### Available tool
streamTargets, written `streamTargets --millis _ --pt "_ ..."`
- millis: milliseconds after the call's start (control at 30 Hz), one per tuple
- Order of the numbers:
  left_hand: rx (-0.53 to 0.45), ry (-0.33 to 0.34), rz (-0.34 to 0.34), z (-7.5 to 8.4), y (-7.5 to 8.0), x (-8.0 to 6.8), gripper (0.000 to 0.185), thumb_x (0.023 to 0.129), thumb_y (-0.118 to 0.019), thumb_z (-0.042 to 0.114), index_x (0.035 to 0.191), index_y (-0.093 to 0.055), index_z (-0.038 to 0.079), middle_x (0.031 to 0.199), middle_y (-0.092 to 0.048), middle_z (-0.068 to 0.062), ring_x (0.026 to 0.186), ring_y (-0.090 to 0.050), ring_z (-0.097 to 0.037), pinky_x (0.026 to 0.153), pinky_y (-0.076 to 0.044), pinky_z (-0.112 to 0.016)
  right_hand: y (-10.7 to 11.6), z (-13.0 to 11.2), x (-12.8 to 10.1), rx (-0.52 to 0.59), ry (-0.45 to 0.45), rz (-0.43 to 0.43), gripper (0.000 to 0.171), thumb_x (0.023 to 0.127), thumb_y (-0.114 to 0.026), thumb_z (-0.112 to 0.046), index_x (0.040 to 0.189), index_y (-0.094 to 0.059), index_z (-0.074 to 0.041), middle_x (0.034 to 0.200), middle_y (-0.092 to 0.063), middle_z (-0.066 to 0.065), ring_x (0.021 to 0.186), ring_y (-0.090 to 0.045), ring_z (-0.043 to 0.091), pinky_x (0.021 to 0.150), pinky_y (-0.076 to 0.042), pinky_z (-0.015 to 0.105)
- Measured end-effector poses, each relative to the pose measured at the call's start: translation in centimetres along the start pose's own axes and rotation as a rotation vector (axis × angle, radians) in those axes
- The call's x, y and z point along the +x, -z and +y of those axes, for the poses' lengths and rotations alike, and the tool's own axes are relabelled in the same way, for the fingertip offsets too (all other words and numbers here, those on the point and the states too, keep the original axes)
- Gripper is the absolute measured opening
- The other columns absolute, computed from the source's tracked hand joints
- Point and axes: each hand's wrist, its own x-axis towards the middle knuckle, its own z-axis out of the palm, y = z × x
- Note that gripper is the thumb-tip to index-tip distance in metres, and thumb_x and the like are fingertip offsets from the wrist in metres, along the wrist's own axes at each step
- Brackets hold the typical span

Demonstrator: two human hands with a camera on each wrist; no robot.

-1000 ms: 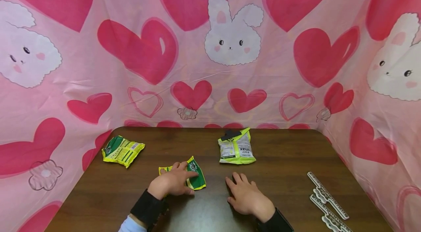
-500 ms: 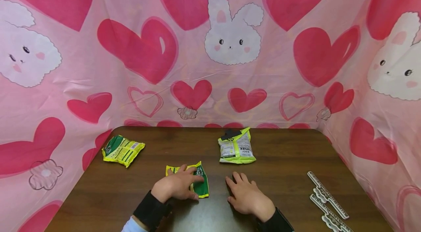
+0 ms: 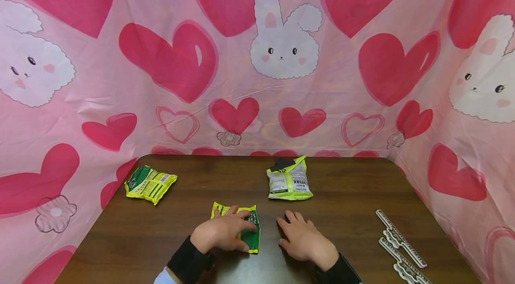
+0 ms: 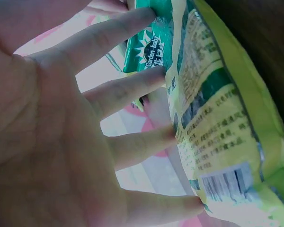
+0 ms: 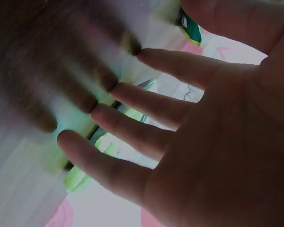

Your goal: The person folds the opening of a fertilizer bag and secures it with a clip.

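Pressing green snack packet (image 3: 246, 228) flat on worktop (image 3: 346, 212) with straight-fingered left hand (image 3: 223, 233); resting right hand (image 3: 302, 240) flat, holding nothing, beside packet; lying beyond packet, lime pouch (image 3: 289, 179).

Head view down over table (image 3: 346, 194), wrist views close under palms

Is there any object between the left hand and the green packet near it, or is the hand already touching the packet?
Nothing stands between them. The left hand already touches the green packet: the left wrist view shows straight fingertips pressing on it. The right hand rests flat on the table beside it.
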Motion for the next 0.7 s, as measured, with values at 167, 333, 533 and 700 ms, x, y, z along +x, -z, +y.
streamTargets --millis 167,333,533,700 --pt "0.013 -0.002 -0.022 1.0 0.2 -0.1 0.041 0.090 -0.083 0.040 0.129 -0.073 0.035 0.151 -0.050 0.000 0.146 -0.032 -0.038 0.103 -0.026 -0.084 0.5 0.0 -0.3 0.039 0.072 0.034 0.051 0.102 -0.071 -0.031 0.146 -0.060 -0.009 0.150 -0.051 0.016 0.138 -0.046 0.038 0.108 -0.039 0.067" --pt "0.020 -0.050 -0.033 -0.6 -1.6 1.4 0.041 0.092 -0.081 0.045 0.131 -0.071 0.040 0.155 -0.047 0.003 0.148 -0.031 -0.039 0.096 -0.027 -0.088 0.4 -0.3 -0.4 0.108 0.160 0.068 0.058 0.103 -0.070 -0.029 0.155 -0.052 -0.012 0.150 -0.052 0.013 0.138 -0.049 0.033 0.108 -0.042 0.061" --pt "0.037 -0.081 -0.062 -0.1 -1.6 1.5 0.036 0.093 -0.081 0.039 0.128 -0.072 0.041 0.156 -0.048 0.009 0.151 -0.031 -0.036 0.103 -0.028 -0.083 0.0 -0.8 -0.4 0.107 0.239 0.075 0.060 0.103 -0.070 -0.024 0.158 -0.049 -0.022 0.148 -0.053 0.012 0.132 -0.053 0.030 0.104 -0.047 0.059" --pt "-0.005 -0.078 -0.110 1.7 -0.1 0.3 0.033 0.097 -0.079 0.026 0.128 -0.075 0.033 0.153 -0.052 0.010 0.153 -0.030 -0.034 0.108 -0.023 -0.080 0.1 -1.0 -0.3 0.086 0.230 0.047 0.046 0.102 -0.070 -0.025 0.147 -0.062 -0.018 0.147 -0.054 0.012 0.134 -0.051 0.030 0.105 -0.046 0.059"
